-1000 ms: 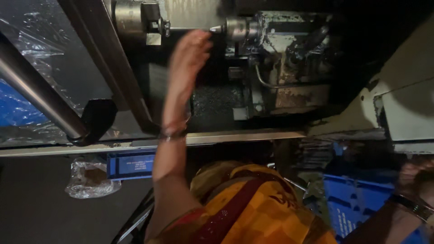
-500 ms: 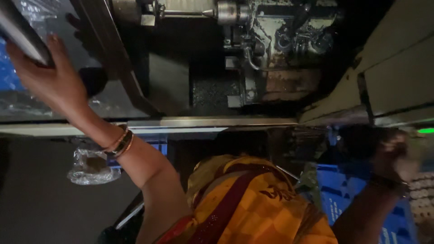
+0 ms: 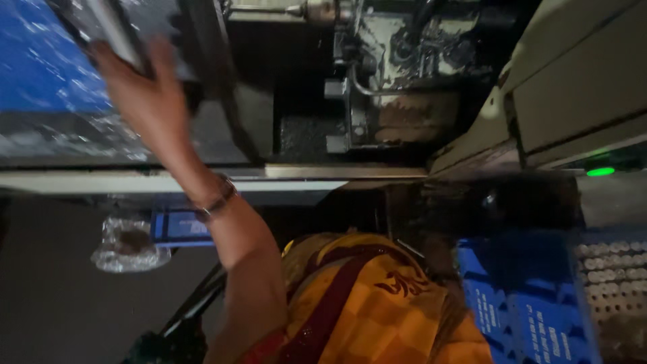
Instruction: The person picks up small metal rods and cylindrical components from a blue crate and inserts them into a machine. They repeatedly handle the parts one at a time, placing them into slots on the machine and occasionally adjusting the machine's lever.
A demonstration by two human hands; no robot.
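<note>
Where left hand [image 3: 145, 101] grips: door handle [image 3: 111, 30].

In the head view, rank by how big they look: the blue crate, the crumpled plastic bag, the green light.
1. blue crate
2. crumpled plastic bag
3. green light
Nearness to the camera may skew this.

The left hand [image 3: 145, 94] reached up to a grey metal bar [image 3: 118, 34] on the sliding door [image 3: 60, 81] of the machine. The bar was long, round and tilted, and the fingers lay against it. The door had a blue, wet window panel and stood at the left of the opening.
</note>
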